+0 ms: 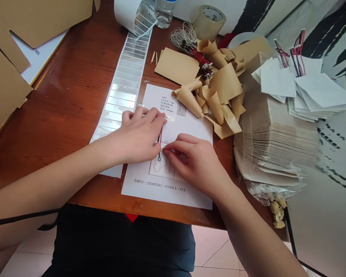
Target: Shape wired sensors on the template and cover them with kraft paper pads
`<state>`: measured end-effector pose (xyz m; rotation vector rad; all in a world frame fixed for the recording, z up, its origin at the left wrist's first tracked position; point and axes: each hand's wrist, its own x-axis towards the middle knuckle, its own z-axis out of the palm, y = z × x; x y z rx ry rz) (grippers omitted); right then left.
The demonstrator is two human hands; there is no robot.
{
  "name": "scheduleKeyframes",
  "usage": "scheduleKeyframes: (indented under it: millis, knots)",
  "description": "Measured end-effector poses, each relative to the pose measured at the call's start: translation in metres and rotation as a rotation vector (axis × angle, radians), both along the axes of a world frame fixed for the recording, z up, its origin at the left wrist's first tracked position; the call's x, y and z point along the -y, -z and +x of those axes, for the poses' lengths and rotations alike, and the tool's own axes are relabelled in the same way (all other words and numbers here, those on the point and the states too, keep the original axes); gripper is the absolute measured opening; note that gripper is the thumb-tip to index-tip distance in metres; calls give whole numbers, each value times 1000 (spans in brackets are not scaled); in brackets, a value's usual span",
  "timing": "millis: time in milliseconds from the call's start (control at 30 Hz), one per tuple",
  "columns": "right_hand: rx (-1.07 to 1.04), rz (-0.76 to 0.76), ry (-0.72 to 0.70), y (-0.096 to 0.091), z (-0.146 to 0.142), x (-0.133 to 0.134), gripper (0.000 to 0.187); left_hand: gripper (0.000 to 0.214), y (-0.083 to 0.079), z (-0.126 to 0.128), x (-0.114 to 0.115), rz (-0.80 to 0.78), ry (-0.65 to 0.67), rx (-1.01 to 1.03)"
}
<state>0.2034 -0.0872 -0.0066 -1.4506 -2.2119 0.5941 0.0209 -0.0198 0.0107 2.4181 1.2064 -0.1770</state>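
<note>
My left hand (137,134) rests on a printed white sheet (187,129), its fingertips at a thin red and black wire lead (160,139) and apparently pinching it. The lead ends in a small dark tip (159,158) just below. My right hand (192,163) comes in from the other side, its fingertips touching the lead; whether they grip it is hidden. Under both hands lies a second sheet (161,188) printed "DRS-206DC-E001-01". A small clear tube (169,118) lies on the upper sheet.
A long strip of clear labels (122,86) runs across the wooden table (54,115). To the right are curled kraft paper pieces (216,86), a stack of paper sleeves (272,138), and white cards (302,86) with wire bundles. Tape rolls (209,23) and a water bottle (164,13) stand behind.
</note>
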Motion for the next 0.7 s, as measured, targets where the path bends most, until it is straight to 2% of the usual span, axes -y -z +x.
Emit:
scheduleKeyframes:
  millis: [233, 700]
  knots:
    - [13, 32, -12, -1, 0, 1, 20, 50, 4, 1, 1, 45, -21, 30]
    - [0, 87, -12, -4, 3, 2, 18, 51, 10, 1, 2, 86, -43, 82]
